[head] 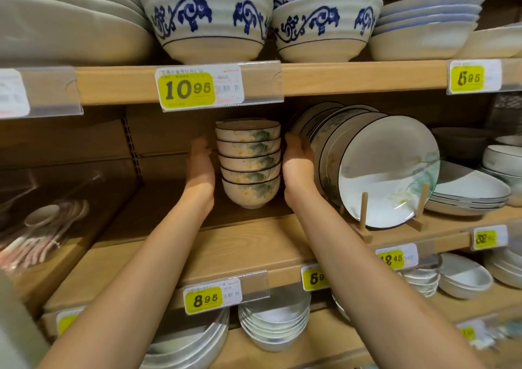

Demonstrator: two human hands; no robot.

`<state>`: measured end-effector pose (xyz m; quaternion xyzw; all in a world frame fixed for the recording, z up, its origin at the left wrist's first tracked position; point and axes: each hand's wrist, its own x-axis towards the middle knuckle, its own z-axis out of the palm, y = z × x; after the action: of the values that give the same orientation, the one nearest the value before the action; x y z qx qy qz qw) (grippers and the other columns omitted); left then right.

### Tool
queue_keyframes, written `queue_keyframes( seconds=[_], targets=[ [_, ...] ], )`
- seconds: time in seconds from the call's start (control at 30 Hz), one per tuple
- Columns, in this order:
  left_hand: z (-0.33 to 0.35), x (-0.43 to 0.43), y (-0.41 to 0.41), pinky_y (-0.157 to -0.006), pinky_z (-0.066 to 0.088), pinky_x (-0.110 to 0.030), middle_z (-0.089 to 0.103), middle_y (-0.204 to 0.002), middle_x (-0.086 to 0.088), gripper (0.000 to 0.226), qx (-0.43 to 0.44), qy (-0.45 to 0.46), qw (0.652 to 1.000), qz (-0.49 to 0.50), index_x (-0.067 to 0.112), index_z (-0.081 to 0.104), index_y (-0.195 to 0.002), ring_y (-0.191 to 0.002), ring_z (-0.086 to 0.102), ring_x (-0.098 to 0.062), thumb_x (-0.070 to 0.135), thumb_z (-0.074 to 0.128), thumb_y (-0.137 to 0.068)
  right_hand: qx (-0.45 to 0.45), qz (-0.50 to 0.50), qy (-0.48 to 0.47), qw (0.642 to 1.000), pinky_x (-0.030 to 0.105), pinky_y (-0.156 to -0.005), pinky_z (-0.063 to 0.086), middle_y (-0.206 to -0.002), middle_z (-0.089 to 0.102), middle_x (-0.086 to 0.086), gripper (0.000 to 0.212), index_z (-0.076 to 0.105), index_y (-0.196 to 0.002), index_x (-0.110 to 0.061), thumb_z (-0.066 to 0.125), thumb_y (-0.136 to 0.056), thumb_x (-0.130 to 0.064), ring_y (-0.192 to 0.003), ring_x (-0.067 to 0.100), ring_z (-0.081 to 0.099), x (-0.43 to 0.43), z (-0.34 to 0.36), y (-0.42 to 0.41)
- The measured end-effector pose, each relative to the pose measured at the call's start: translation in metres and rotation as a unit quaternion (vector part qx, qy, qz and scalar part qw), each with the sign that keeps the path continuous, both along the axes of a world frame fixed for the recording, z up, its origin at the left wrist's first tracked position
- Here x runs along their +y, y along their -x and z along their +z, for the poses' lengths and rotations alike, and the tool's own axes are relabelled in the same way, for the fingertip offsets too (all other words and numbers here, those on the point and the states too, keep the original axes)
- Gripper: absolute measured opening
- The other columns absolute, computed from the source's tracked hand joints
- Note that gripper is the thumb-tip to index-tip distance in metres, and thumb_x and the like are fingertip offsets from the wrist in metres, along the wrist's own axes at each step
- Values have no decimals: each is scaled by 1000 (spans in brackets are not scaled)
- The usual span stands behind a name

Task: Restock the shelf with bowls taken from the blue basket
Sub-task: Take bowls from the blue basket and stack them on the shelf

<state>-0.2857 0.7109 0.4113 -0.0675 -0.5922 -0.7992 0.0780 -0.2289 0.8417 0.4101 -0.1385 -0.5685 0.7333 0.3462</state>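
Observation:
A stack of several small cream bowls (248, 165) with a green and yellow lotus pattern stands on the middle wooden shelf (240, 244), toward its back. My left hand (200, 168) lies flat against the stack's left side. My right hand (296, 168) presses its right side, fingers pointing to the back of the shelf. Both forearms reach in from the bottom of the view. The blue basket is out of sight.
Matching plates (387, 171) stand upright in a wooden rack just right of my right hand. Large blue-patterned bowls (206, 15) sit on the shelf above. Packaged spoons (48, 221) lie to the left. White bowls (274, 323) fill the shelf below.

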Motion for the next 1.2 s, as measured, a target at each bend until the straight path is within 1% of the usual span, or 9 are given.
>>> queue_keyframes(
  seconds=[0.07, 0.13, 0.27, 0.5, 0.63, 0.7, 0.8, 1.0, 1.2],
  targets=[
    [-10, -13, -22, -99, 32, -35, 55, -132, 1, 40, -2, 36, 999, -22, 22, 55, -128, -117, 47, -13, 38, 28, -102, -30, -2, 9, 1000, 34, -76, 48, -96, 61, 5, 14, 52, -85, -24, 42, -95, -25, -88, 18, 57, -8, -16, -27],
    [-19, -25, -45, -103, 35, -35, 59, -129, 4, 39, 29, 79, 996, -39, 22, 57, -124, -118, 50, -12, 32, 26, -103, -23, 16, -15, 999, 38, -83, 51, -99, 67, 11, 17, 58, -82, -24, 45, -93, -21, -94, 21, 63, -12, -29, -46],
    [-37, -54, -107, -96, 46, -33, 69, -114, 2, 37, 12, 101, 995, -23, 17, 65, -115, -109, 62, -11, 30, 34, -100, -12, 65, -11, 998, 32, -80, 57, -82, 76, -3, 18, 68, -82, -25, 53, -91, -19, -85, 12, 72, -22, -55, -90],
    [-70, -112, -222, -76, 53, -25, 73, -104, -7, 35, -34, 62, 995, 70, 12, 67, -102, -99, 68, -19, 21, 34, -99, -23, 188, 37, 981, 19, -63, 55, -83, 76, 1, 17, 68, -93, -16, 51, -93, -20, -80, 11, 73, -38, -81, -169],
    [-93, -150, -286, -71, 54, -22, 73, -93, -9, 33, -53, 31, 990, 126, 10, 65, -96, -84, 69, -18, 17, 33, -99, -38, 249, 72, 965, 19, -61, 54, -73, 75, 0, 20, 66, -88, -13, 47, -93, -15, -72, 13, 72, -63, -102, -207],
    [-106, -174, -317, -73, 54, -25, 74, -91, -10, 32, -72, 34, 985, 150, 9, 65, -94, -82, 70, -20, 17, 35, -97, -63, 276, 81, 956, 21, -65, 56, -74, 74, 2, 20, 67, -88, -12, 47, -93, -13, -71, 14, 72, -82, -118, -225],
    [-131, -217, -359, -77, 54, -29, 76, -88, -9, 29, -102, 42, 977, 180, 10, 66, -93, -83, 71, -21, 17, 38, -96, -104, 324, 71, 938, 29, -77, 57, -84, 76, 8, 18, 69, -91, -11, 51, -92, -15, -82, 20, 73, -112, -148, -248],
    [-175, -310, -399, -68, 53, -25, 75, -80, -5, 27, -166, 41, 959, 225, 12, 65, -90, -67, 71, -13, 16, 39, -96, -177, 390, 17, 904, 27, -69, 55, -82, 75, 8, 19, 68, -90, -11, 49, -94, -13, -76, 19, 72, -201, -197, -276],
    [-214, -406, -405, -67, 48, -28, 75, -73, -2, 24, -216, 61, 952, 209, 10, 64, -91, -65, 68, -14, 16, 41, -96, -256, 409, -30, 875, 23, -57, 51, -75, 74, 6, 15, 68, -84, -12, 55, -91, -14, -64, 15, 68, -311, -244, -288]
  ],
)
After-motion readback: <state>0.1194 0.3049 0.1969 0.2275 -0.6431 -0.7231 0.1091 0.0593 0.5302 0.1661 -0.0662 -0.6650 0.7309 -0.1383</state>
